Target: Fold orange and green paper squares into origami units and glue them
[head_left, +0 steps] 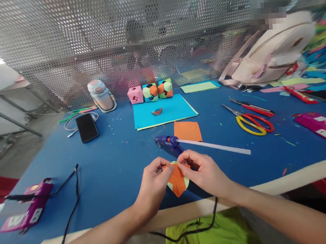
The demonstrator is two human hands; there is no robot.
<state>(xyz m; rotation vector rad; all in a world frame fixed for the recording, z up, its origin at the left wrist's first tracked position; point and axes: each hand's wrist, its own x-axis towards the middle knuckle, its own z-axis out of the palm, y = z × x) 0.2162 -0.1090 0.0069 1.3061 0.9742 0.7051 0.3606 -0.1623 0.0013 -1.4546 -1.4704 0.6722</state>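
Between my two hands is a folded paper piece [178, 180], orange with pale green parts, its point turned toward me. My left hand [155, 177] pinches its left side with thumb and fingers. On its right side my right hand [200, 169] grips the upper edge, fingers closed. Just beyond my hands lies a blue glue gun [168, 140] with a long clear glue stick [216, 146] sticking out of its back. An orange paper square [188, 130] lies behind the glue gun. Farther back, a small folded paper scrap [157, 111] rests on a blue sheet [146, 119].
Three folded paper cubes [135, 95] stand near the perforated metal screen [92, 41]. Left are a bottle [102, 96], phone [86, 127] and purple pouch [31, 203]. Right are scissors [248, 124], a red cutter [257, 109], a purple case [319, 125] and a backpack [274, 52]. A black cord [77, 193] crosses the table.
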